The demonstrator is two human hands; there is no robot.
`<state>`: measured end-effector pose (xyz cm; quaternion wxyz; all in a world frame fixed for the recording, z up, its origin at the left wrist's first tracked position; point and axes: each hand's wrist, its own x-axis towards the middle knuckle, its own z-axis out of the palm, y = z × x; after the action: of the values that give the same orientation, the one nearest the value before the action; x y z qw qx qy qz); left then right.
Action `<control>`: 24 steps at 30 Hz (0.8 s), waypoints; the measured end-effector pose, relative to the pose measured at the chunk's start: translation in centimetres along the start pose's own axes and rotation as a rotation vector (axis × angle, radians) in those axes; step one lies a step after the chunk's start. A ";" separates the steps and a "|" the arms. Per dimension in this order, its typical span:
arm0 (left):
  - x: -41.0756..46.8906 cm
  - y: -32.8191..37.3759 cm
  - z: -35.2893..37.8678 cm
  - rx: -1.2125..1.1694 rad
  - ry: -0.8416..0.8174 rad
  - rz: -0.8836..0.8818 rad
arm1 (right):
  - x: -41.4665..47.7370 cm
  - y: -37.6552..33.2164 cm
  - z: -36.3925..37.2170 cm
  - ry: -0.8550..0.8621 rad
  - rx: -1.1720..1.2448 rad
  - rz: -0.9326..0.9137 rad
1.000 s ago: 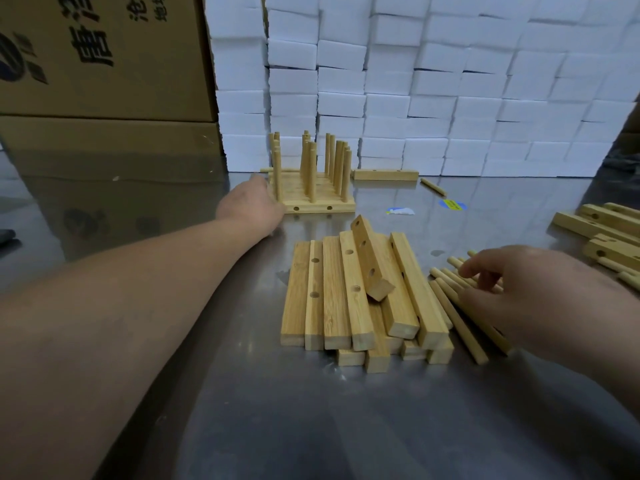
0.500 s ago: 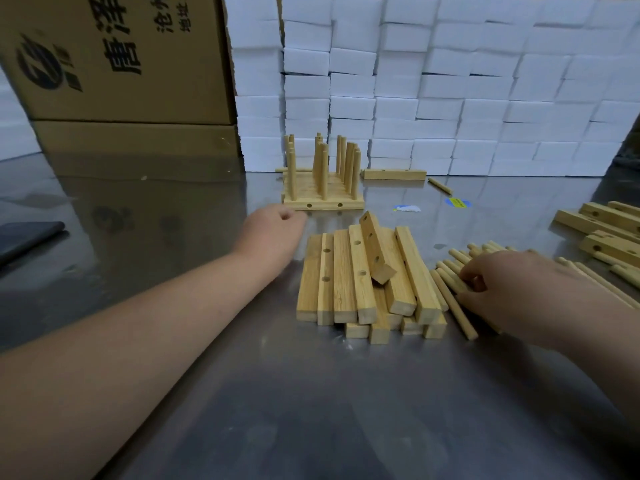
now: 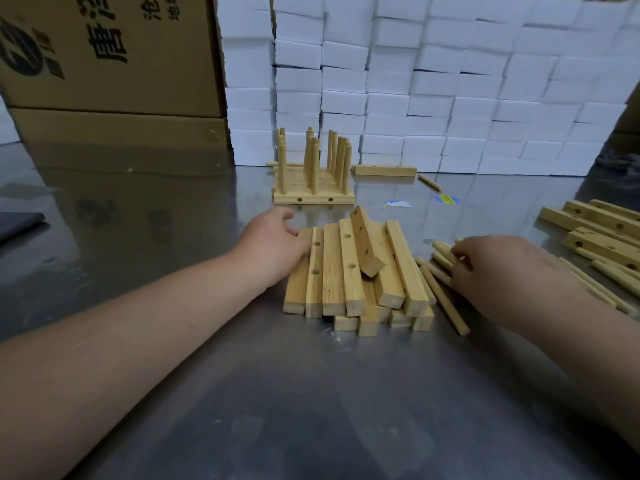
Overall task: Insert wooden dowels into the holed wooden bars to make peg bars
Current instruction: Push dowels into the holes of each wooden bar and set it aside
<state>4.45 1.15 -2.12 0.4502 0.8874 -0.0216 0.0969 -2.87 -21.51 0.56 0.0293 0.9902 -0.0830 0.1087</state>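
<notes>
**Wood under both hands: bars to the left, dowels to the right**

Pale square-section wooden bars with drilled holes (image 3: 332,271) lie heaped in the middle of the tabletop, side by side in two layers, with one tilted bar (image 3: 366,242) propped across the top. My left hand (image 3: 273,249) rests against the leftmost bar of the heap, fingers bent at its far end. I judge it is there to draw that outer bar free without upsetting the rest. Whether my fingers have closed round it I cannot tell, since the hand's back hides them.

My right hand (image 3: 502,275) lies over the loose round wooden dowels (image 3: 445,299) spread just beside the heap's right side, fingertips down among them. If a dowel is pinched there, it is hidden under the palm. Bar in one hand and dowel in the other seems the point of reaching both ways at once.

Toward the far edge stand the finished peg bars (image 3: 313,174), packed together with their dowels upright. A single holed bar (image 3: 384,170) and a stray dowel (image 3: 429,182) lie beside them. More holed bars (image 3: 595,230) and dowels sit at the right edge.

The shiny steel tabletop (image 3: 311,393) carries all this loose; nothing sits in a tray or bin. The big brown cardboard box (image 3: 110,53) at the far left corner shows only closed sides, so I cannot see its contents. A wall of stacked white blocks (image 3: 450,91) lines the far edge.
</notes>
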 end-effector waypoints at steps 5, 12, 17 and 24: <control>0.0 0.3 0.3 -0.187 0.070 0.017 | -0.6 -0.2 -0.1 0.176 0.147 -0.064; -0.2 0.3 0.5 -0.140 0.039 -0.004 | -1.7 -0.3 -0.6 0.290 0.409 -0.129; -0.4 0.6 0.1 0.192 -0.019 -0.038 | -1.5 -0.2 -0.3 0.199 0.560 -0.127; -0.4 0.7 0.0 0.428 -0.127 -0.100 | -2.0 -0.4 -0.3 0.251 0.654 -0.183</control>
<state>4.02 0.70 -1.69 0.2537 0.9669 0.0152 0.0207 -4.77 -20.79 0.44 -0.2693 0.9295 0.0493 0.2472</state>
